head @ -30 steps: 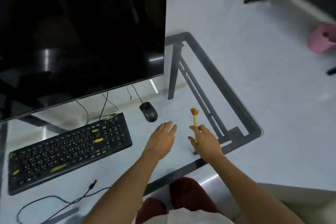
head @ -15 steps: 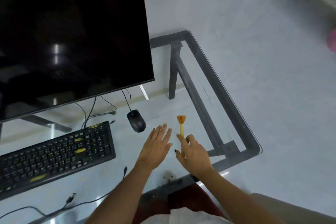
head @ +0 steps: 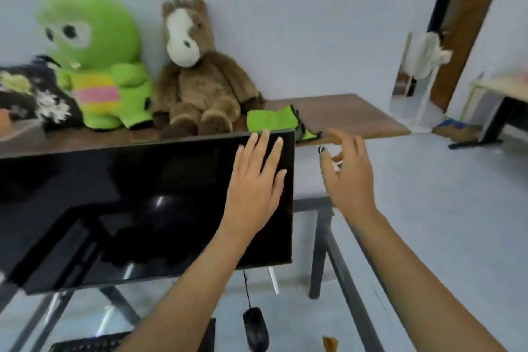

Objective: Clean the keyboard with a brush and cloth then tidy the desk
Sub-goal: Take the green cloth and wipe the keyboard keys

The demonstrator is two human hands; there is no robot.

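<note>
Both hands are raised toward the green cloth [head: 271,120], which lies folded on the brown shelf [head: 357,114] at about 12 o'clock, just behind the top edge of the monitor [head: 143,194]. The left hand [head: 254,180] has its grip apart, fingers flat and spread in front of the screen's upper right corner; the right hand [head: 350,177] at 1 o'clock is loosely open and empty. The main risk, as I judge it, is the left hand pushing or smearing the monitor, or tipping it, while reaching over for the cloth. A snatch could also knock the brown plush horse [head: 194,71] just beside the cloth. The brush [head: 330,343] shows only as a tip at 5 o'clock on the glass counter [head: 357,288], near the mouse [head: 256,328]; the keyboard [head: 91,343] sits at 7 o'clock. Pale floor and wall, an open doorway at 2 o'clock.
</note>
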